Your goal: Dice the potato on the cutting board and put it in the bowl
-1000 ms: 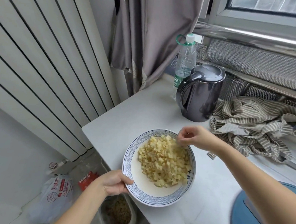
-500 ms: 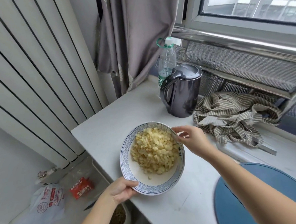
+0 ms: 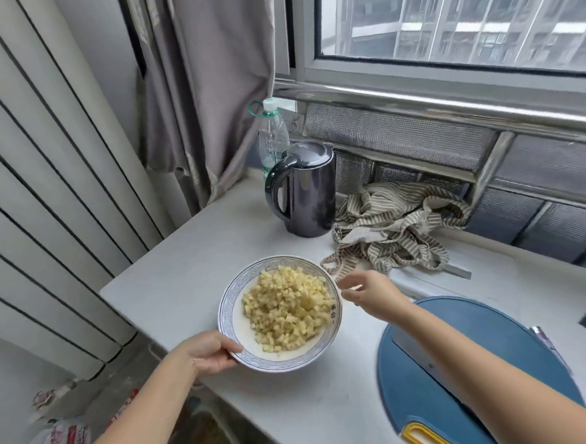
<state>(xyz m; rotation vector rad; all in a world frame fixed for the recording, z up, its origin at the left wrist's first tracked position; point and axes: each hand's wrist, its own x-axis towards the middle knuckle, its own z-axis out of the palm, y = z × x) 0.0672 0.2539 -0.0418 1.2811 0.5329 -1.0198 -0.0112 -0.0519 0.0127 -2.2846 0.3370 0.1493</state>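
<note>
Diced potato (image 3: 286, 310) sits heaped in the bowl (image 3: 226, 307) on the white counter (image 3: 185, 277), with a hand on either side.

The blue cutting board (image 3: 504, 341) lies at the near right, partly under the right forearm. A striped cloth (image 3: 394, 228) and a dark kettle (image 3: 307, 191) stand farther back. The bowl is left of the board. The left hand (image 3: 211, 356) grips the bowl's near-left rim, thumb over the edge, just short of the cubes. The right hand (image 3: 369, 293) is at the far-right rim, beside the heap. Its fingers are blurred but seem loosely extended, holding nothing.
</note>
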